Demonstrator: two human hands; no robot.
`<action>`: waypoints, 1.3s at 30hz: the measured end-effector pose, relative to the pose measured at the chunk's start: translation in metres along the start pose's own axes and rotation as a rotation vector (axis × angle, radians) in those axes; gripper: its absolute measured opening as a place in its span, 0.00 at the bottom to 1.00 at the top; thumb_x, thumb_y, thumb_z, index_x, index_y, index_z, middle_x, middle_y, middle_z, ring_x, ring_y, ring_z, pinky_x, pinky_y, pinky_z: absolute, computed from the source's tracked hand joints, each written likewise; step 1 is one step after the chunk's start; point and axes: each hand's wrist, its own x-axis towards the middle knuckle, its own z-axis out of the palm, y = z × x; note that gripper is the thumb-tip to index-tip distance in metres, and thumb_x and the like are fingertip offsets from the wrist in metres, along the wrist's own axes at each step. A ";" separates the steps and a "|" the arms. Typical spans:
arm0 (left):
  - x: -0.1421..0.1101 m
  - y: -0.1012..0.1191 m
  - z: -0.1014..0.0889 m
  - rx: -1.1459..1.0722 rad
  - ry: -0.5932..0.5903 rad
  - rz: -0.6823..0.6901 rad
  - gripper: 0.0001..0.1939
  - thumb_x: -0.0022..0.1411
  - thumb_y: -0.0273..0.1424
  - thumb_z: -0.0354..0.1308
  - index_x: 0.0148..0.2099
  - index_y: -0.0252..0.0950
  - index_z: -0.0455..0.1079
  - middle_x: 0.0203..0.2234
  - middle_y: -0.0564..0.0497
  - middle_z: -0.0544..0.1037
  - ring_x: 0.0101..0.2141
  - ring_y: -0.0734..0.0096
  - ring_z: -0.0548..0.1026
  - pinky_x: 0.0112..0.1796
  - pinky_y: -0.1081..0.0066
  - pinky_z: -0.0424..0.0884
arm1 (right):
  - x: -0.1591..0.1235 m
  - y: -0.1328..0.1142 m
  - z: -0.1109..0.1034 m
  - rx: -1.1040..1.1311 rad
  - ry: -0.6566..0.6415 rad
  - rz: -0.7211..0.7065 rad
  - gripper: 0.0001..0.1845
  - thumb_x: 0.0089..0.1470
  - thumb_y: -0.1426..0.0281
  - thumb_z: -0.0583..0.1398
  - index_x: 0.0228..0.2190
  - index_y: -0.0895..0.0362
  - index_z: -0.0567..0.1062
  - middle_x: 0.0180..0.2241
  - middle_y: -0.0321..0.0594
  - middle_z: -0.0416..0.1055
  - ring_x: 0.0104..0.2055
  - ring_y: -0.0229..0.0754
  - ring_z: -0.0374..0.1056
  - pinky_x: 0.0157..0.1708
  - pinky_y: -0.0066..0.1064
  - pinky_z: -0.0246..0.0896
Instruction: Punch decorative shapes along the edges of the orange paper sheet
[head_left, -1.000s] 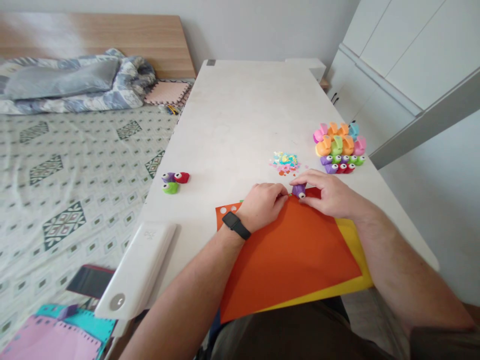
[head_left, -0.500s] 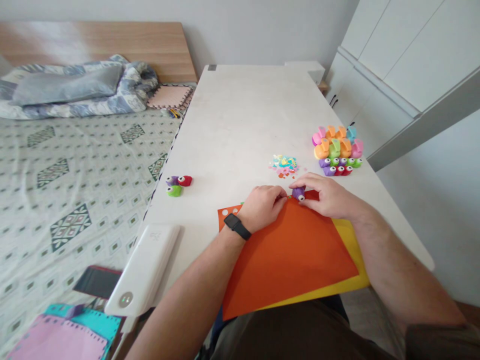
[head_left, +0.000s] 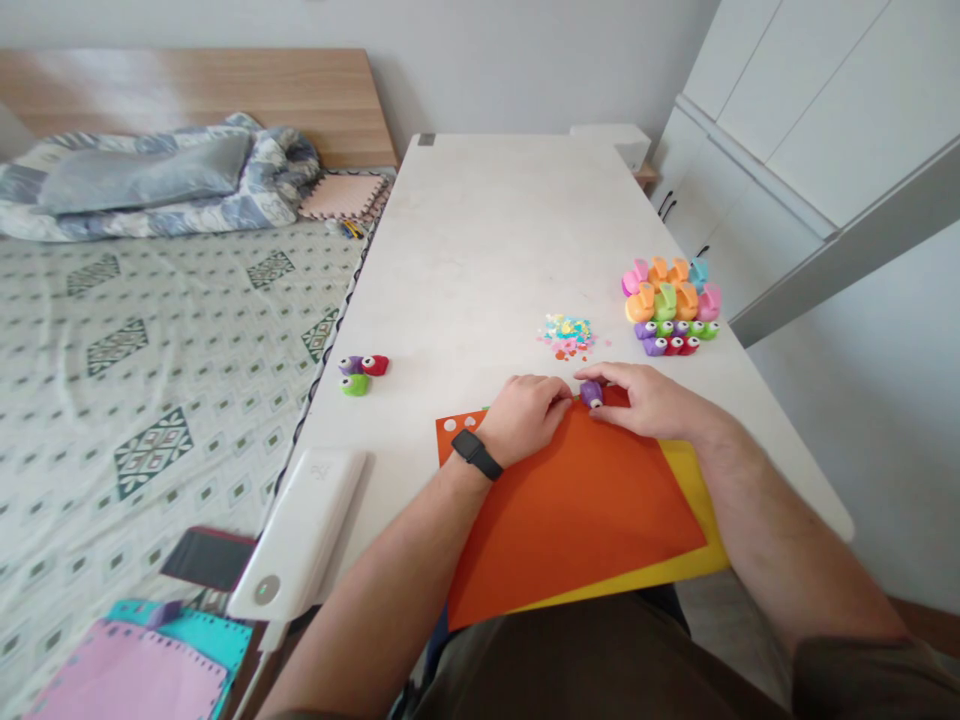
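My right hand (head_left: 637, 398) has its thumb and fingers around a small purple paper punch (head_left: 591, 394) at the upper edge of an orange sheet of paper (head_left: 570, 520). Close beside it, my left hand (head_left: 529, 412), with a black watch on the wrist, is closed in a pinch at the same edge. Punched holes (head_left: 450, 425) show in the orange sheet's upper left corner. Beneath it a yellow sheet (head_left: 694, 490) sticks out on the right. Just beyond my hands lies a pile of coloured paper bits (head_left: 568, 330).
On the white table (head_left: 495, 240), several colourful punches (head_left: 670, 305) stand in rows at the right. A red punch (head_left: 376, 365) sits with a purple and a green one at the left. Nearer are a white power bank (head_left: 311, 530), a phone (head_left: 210, 558) and pink punched paper (head_left: 131, 670).
The purple punch and my right hand have shifted slightly left, nearer my left hand. The punch is turned a little differently. My left hand stays at the paper's edge.
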 end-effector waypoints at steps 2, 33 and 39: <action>0.000 0.000 0.000 0.009 -0.003 0.004 0.08 0.71 0.30 0.54 0.44 0.38 0.75 0.35 0.48 0.82 0.38 0.64 0.80 0.44 0.65 0.71 | -0.001 0.000 0.000 0.010 0.006 0.026 0.27 0.56 0.70 0.66 0.57 0.49 0.76 0.56 0.43 0.77 0.56 0.53 0.74 0.59 0.48 0.69; -0.001 0.003 0.001 0.028 -0.005 0.005 0.08 0.72 0.30 0.54 0.44 0.38 0.75 0.36 0.48 0.82 0.39 0.63 0.79 0.45 0.63 0.70 | 0.007 -0.005 0.008 -0.106 0.017 0.027 0.12 0.56 0.70 0.66 0.43 0.52 0.79 0.43 0.41 0.81 0.43 0.50 0.75 0.44 0.41 0.69; 0.000 0.003 0.001 0.052 -0.012 0.007 0.08 0.72 0.30 0.54 0.44 0.38 0.74 0.36 0.49 0.82 0.39 0.63 0.79 0.45 0.63 0.71 | 0.008 -0.005 0.009 -0.142 0.010 0.019 0.12 0.56 0.70 0.66 0.44 0.53 0.79 0.43 0.41 0.80 0.43 0.49 0.74 0.44 0.39 0.67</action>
